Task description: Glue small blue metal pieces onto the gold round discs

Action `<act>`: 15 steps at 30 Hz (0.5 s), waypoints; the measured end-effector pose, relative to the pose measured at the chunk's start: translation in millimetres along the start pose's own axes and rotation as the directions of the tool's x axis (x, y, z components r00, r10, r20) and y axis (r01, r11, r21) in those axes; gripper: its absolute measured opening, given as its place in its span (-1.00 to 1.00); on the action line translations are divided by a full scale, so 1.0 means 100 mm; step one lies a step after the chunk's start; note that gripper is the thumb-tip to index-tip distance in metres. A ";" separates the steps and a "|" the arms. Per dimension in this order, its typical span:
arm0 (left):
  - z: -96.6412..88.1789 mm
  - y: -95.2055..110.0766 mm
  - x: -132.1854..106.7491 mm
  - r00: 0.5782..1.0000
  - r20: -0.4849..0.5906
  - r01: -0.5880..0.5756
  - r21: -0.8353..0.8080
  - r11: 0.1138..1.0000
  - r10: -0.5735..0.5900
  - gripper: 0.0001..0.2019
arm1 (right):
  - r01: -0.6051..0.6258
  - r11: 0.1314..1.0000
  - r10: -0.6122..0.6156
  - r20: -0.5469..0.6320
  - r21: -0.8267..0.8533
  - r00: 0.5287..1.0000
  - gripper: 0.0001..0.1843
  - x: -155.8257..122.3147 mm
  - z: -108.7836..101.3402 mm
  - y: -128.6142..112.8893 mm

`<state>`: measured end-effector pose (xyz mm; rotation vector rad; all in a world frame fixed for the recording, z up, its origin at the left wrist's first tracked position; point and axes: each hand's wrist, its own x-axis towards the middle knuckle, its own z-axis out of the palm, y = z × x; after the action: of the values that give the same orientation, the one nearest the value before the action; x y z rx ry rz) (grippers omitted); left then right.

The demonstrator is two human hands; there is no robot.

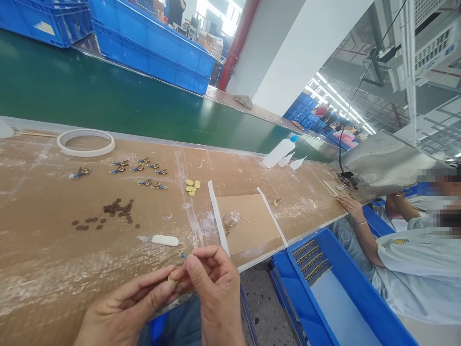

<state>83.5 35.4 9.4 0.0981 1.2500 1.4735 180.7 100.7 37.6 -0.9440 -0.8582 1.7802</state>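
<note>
Hands: left hand (126, 307) and right hand (216, 288) meet at the bottom edge, closest to the camera, fingertips touching each other.
Grip: both hands pinched closed on one small part (174, 280); left thumb and forefinger hold its yellowish end, right fingers close over the other end, where a blue tip pokes out.
Part location: between the fingertips of both hands, lifted just off the near edge of the bench (43, 250); mostly hidden by fingers, shape unclear.
Just beyond grip: white tube (163, 240) lying flat on the bench, near the fingertips.
Farther beyond grip, left: scatter of dark brown discs (117, 209), loose pile plus strays.
Beyond the discs: row of small blue-and-gold pieces (139, 168) laid out flat, one stray further left.
Beyond grip, straight up: few yellow discs (192, 186), bunched and touching.
Far left of grip: white tape ring (85, 142) flat near the back of the bench.
Right of grip: cardboard sheet (248, 226) framed by two white strips, clear round lid (231, 219) sitting on it.
Far right back: white squeeze bottle (279, 152) with blue cap lying on its side, two small white bottles just beside it.
Behind bench: green conveyor belt (108, 96), blue crates (151, 48) past it.
Right, below bench: blue tray (334, 288) with rows of small parts at its far end.
Co-worker: another person's hand (351, 206) flat on the bench edge, well apart from the grip, bangle on wrist.
</note>
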 end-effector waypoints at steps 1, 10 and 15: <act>0.00 0.01 0.00 1.000 0.005 0.007 0.002 1.000 -0.007 -0.57 | 0.007 1.000 -0.007 0.004 0.005 1.000 -0.67 0.00 0.00 0.00; 0.06 0.01 -0.03 1.000 0.005 -0.016 -0.030 0.999 0.016 -0.59 | -0.129 0.991 0.128 -0.021 -0.032 0.992 -0.64 0.03 -0.01 -0.15; 0.07 0.02 -0.04 1.000 0.015 -0.008 -0.008 1.000 0.008 -0.59 | -0.159 0.987 0.159 0.024 -0.026 0.987 -0.71 0.02 -0.05 -0.15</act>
<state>88.3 36.6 16.0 0.1090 1.2324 1.4822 190.5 108.4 47.4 -1.0311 -0.8424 1.9256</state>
